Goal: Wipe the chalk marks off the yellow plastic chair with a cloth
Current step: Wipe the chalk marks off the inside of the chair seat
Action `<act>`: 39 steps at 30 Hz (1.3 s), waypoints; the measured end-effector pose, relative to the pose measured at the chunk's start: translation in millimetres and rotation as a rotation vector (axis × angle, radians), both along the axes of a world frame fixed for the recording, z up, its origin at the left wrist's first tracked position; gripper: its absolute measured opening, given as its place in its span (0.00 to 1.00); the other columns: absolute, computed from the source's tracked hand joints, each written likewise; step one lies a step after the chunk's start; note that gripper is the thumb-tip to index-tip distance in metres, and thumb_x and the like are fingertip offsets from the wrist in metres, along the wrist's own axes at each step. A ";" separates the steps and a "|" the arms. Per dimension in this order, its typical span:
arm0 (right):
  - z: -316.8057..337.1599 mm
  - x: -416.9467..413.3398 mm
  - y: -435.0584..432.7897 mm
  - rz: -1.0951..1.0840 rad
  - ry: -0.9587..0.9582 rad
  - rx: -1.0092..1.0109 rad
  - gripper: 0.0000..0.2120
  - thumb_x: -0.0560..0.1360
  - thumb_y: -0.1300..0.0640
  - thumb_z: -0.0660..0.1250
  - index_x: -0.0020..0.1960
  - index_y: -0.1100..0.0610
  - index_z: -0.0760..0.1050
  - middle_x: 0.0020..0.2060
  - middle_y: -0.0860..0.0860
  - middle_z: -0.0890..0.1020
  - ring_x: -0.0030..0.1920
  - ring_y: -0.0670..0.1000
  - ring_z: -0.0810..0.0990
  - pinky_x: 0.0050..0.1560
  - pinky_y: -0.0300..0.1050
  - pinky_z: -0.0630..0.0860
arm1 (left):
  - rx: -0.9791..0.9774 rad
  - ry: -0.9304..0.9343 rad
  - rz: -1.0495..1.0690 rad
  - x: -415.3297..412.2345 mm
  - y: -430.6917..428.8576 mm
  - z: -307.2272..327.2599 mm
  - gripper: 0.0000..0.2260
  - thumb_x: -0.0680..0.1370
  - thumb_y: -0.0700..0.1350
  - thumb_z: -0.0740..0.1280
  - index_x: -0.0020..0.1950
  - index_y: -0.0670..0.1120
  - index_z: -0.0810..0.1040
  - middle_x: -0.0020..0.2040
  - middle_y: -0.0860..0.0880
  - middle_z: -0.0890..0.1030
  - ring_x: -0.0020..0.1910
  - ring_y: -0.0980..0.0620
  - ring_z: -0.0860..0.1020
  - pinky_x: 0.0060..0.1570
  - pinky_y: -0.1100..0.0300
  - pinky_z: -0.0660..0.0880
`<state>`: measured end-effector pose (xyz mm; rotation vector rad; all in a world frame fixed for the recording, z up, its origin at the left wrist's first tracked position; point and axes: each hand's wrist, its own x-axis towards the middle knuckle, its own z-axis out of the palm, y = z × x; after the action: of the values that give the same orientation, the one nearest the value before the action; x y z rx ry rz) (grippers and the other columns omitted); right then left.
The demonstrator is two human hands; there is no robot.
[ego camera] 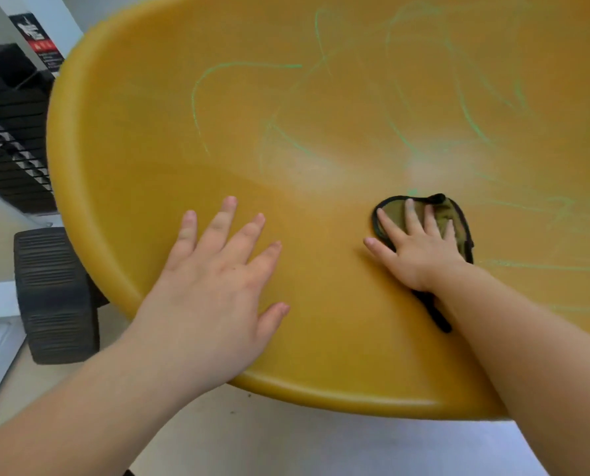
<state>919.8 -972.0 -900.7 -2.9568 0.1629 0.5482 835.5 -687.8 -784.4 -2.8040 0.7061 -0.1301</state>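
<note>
The yellow plastic chair (170, 108) fills most of the view, its seat curving up toward the back. Green chalk marks (248, 65) loop across the upper and right parts of the seat. A small olive cloth with a black edge (388, 209) lies flat on the seat at centre right. My right hand (420, 250) presses on the cloth with straight, spread fingers. My left hand (214, 280) rests flat on the bare seat near its front left rim, fingers spread, holding nothing.
A black ribbed block (54, 293) stands on the floor under the chair's left edge. Dark slatted shelving (8, 132) sits at the far left. Pale floor (286, 441) shows below the seat's front rim.
</note>
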 end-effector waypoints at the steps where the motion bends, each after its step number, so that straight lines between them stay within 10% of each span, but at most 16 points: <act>1: 0.3 -0.8 -16.5 -0.054 0.015 -0.026 0.42 0.69 0.21 0.32 0.80 0.34 0.34 0.81 0.51 0.32 0.81 0.60 0.33 0.78 0.68 0.37 | 0.026 0.031 -0.009 -0.7 -3.2 -5.4 0.31 0.73 0.63 0.54 0.68 0.47 0.77 0.72 0.43 0.72 0.74 0.37 0.63 0.68 0.32 0.63; 9: 9.8 -54.2 47.8 0.376 0.069 0.194 0.40 0.72 0.23 0.34 0.81 0.36 0.35 0.80 0.42 0.33 0.80 0.56 0.30 0.76 0.69 0.32 | 0.175 0.203 -0.017 -2.0 -17.2 -18.2 0.29 0.73 0.60 0.53 0.58 0.45 0.83 0.62 0.43 0.81 0.64 0.39 0.77 0.56 0.34 0.74; 13: 21.0 -88.6 54.9 0.571 0.101 0.272 0.37 0.73 0.24 0.35 0.80 0.33 0.35 0.80 0.41 0.33 0.80 0.52 0.29 0.77 0.61 0.30 | 0.159 0.295 0.035 -1.1 -29.4 -15.7 0.40 0.70 0.64 0.36 0.76 0.51 0.65 0.78 0.50 0.62 0.77 0.45 0.58 0.72 0.40 0.60; 17: 14.4 -77.4 -21.2 0.384 0.114 0.026 0.41 0.66 0.21 0.30 0.77 0.29 0.33 0.80 0.45 0.31 0.81 0.57 0.32 0.79 0.63 0.34 | 0.088 0.393 -0.002 -8.7 -45.5 -16.3 0.47 0.64 0.70 0.29 0.80 0.54 0.53 0.81 0.53 0.51 0.79 0.50 0.49 0.76 0.47 0.51; 21: 13.8 -52.6 -92.4 -0.064 0.114 -0.153 0.45 0.64 0.19 0.28 0.79 0.33 0.33 0.81 0.49 0.32 0.81 0.61 0.32 0.77 0.71 0.36 | 0.106 0.509 -0.154 -18.2 -54.0 -25.0 0.48 0.67 0.79 0.45 0.80 0.54 0.46 0.81 0.54 0.45 0.79 0.52 0.46 0.76 0.47 0.44; 31: 26.5 -116.4 12.5 0.537 0.174 0.159 0.38 0.74 0.25 0.36 0.80 0.35 0.33 0.80 0.41 0.33 0.80 0.53 0.28 0.77 0.63 0.31 | 0.229 0.680 -0.021 -8.1 -42.5 -32.9 0.61 0.56 0.84 0.45 0.80 0.50 0.38 0.79 0.52 0.35 0.78 0.53 0.36 0.77 0.51 0.41; 39: 17.6 -78.0 -76.3 0.234 0.158 -0.128 0.37 0.69 0.23 0.31 0.77 0.29 0.33 0.81 0.44 0.33 0.81 0.58 0.33 0.77 0.69 0.34 | 0.245 0.712 -0.069 15.0 -8.5 -27.8 0.61 0.53 0.87 0.49 0.79 0.58 0.37 0.77 0.61 0.32 0.76 0.61 0.35 0.75 0.57 0.38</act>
<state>841.8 -1048.3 -883.2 -3.0757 -0.1412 0.8322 850.4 -696.3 -812.1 -2.5542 0.8815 0.9154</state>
